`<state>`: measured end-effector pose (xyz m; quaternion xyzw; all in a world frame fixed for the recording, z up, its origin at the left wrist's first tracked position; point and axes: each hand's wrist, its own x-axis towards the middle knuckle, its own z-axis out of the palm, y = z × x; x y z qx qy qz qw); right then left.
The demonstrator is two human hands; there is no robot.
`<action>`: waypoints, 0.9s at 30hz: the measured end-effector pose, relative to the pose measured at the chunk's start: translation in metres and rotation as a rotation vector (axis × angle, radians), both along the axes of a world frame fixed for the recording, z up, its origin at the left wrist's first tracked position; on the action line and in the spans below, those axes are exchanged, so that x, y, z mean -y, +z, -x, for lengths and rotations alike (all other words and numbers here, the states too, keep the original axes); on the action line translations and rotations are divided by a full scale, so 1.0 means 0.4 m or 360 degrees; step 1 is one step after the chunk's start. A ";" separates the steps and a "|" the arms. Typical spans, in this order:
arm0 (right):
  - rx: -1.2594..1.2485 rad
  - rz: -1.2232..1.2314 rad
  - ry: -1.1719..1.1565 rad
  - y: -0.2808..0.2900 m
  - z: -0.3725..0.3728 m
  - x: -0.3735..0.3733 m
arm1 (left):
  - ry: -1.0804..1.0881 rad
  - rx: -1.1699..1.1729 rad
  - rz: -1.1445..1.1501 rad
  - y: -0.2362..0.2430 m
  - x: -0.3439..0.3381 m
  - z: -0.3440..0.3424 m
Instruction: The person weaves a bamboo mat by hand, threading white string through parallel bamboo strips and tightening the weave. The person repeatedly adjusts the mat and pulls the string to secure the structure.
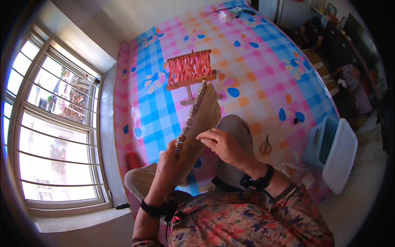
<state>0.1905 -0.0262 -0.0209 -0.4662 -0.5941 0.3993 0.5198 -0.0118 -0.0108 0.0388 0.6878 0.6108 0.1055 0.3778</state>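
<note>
A long brown bundle of flat, narrow strips (201,119), with a row of pale, rounded ends along its left edge, stands tilted in front of my body. My left hand (166,162) is closed round its lower left side. Over its right side, my right hand (220,144) is pinched, thumb against fingers; whatever lies between the fingertips is too small to make out. Just beyond the bundle's top, a wooden frame (191,82) stands on a small foot, with red cord (189,66) strung across it in a zigzag.
I sit on a checked, flowered sheet (263,111). Scissors (266,145) lie right of my knee, near a blue bin (316,142) with a white lid (340,156). A red knotted bundle (133,159) is by my left knee. Barred windows (55,152) line the left; people (311,33) sit far right.
</note>
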 end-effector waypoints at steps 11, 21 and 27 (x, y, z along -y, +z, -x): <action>0.0153 -0.0183 0.0099 -0.039 0.091 -0.076 | -0.0010 0.0585 -0.0117 -0.047 -0.074 0.121; 0.0293 -0.0554 0.0148 0.139 0.202 -0.041 | 0.0408 0.0801 0.0015 0.173 0.046 0.220; 0.0430 -0.0722 0.0199 0.179 0.225 -0.009 | 0.0459 0.0773 -0.0026 0.202 0.104 0.246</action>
